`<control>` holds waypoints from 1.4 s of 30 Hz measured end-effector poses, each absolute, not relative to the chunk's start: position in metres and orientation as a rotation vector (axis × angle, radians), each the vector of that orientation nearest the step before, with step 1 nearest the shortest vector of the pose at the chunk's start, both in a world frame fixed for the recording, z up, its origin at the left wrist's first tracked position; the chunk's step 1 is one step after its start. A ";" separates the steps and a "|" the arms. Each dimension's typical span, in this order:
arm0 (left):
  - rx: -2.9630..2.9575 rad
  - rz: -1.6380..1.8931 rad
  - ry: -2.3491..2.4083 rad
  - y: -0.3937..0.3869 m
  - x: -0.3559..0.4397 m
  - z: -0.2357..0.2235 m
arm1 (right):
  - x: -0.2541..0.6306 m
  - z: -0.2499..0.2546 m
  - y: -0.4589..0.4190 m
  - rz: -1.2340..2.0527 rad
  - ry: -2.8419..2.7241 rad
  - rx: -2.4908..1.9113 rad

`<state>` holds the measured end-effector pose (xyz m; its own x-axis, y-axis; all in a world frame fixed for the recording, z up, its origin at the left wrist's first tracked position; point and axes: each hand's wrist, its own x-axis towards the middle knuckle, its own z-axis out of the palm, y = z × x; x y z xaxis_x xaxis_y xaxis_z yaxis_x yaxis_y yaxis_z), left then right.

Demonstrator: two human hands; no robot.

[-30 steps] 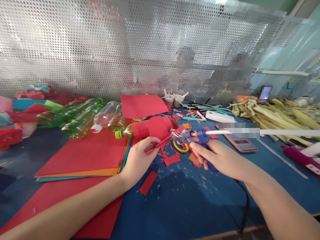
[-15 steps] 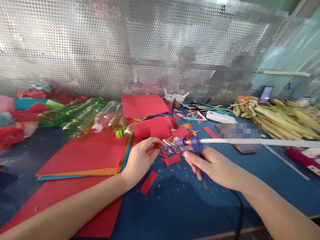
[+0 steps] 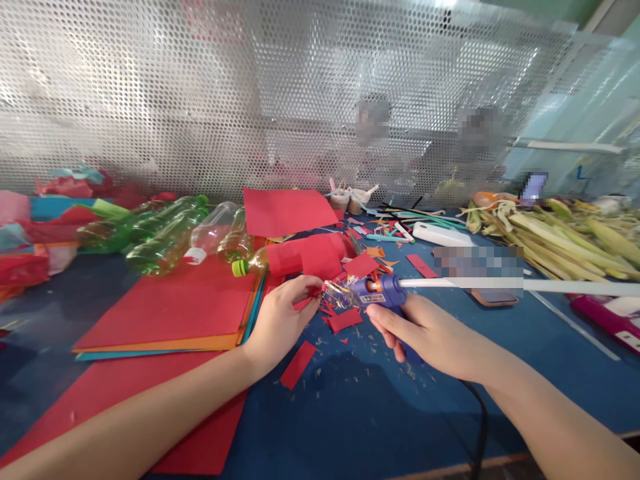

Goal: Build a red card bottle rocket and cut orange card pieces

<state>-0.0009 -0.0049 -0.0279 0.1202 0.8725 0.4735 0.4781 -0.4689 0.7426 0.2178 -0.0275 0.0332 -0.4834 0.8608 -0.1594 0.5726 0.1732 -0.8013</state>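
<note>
Head view: the left hand (image 3: pixel 280 323) is pinching a small red piece (image 3: pixel 303 304); its fingers (image 3: pixel 300 285) are clamping together on the piece and are hiding most of its shape. The right hand (image 3: pixel 420 323) is gripping a glue gun (image 3: pixel 383 292) by the handle, its fingers wrapping around the grip. The nozzle (image 3: pixel 343 293) is pointing left and is ending just beside the left fingertips; contact with the red piece is not showing clearly. A white glue stick (image 3: pixel 575 287) is projecting rightward from the rear of the gun. A black cord (image 3: pixel 481 413) is hanging below the right wrist toward the near edge of the tabletop (image 3: pixel 350 420).

Just beyond the left hand, a red-wrapped bottle (image 3: pixel 305 255) is lying on its side, its yellow-green cap (image 3: pixel 240 268) facing left. Red scraps (image 3: pixel 345 320) are lying beneath and around the nozzle. A red strip (image 3: pixel 298 365) is lying nearer, apart from them. On the left, a paper stack (image 3: pixel 170 313) is showing red on top, with orange and blue edges below. On the right, a phone (image 3: pixel 495 299) is lying partly behind the glue stick, and husks (image 3: pixel 555 230) are lying farther back.
</note>
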 end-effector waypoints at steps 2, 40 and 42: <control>1.986 1.297 1.326 -0.005 -0.001 -0.029 | 0.219 0.033 -0.027 1.210 -2.129 -1.376; 1.342 1.302 1.176 -0.012 0.008 -0.004 | 0.250 0.035 0.010 0.715 -2.036 -1.228; 1.308 1.270 1.149 -0.017 0.010 0.000 | 0.237 0.027 0.007 1.024 -1.994 -0.980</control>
